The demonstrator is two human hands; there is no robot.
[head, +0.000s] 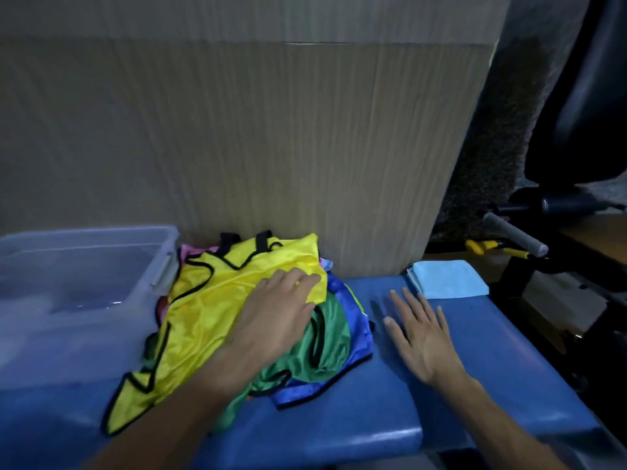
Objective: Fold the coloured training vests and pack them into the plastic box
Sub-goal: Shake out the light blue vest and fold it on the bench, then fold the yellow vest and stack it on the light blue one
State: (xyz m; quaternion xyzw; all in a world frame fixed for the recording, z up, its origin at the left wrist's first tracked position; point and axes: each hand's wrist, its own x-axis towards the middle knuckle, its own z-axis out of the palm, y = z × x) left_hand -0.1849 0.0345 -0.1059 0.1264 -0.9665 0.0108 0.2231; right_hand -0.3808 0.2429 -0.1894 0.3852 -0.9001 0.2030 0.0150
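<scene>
Crumpled shiny yellow vest with black trim (217,300) tops a heap over green vest (322,344) and blue vest (356,337) on the padded blue bench (475,351), beside the clear plastic box (68,266). Left hand (281,313) rests flat on yellow, fingers relaxed; right hand (420,334) hovers above the bench, fingers (407,300) spread straight, near a folded light-blue cloth (448,278)

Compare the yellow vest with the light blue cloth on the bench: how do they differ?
The yellow vest lies crumpled atop the vest pile; the light blue cloth is neatly folded, alone. The vest has black trim; the cloth is plain. The left hand rests on the vest; no hand touches the cloth. Both sit on the blue bench.
</scene>
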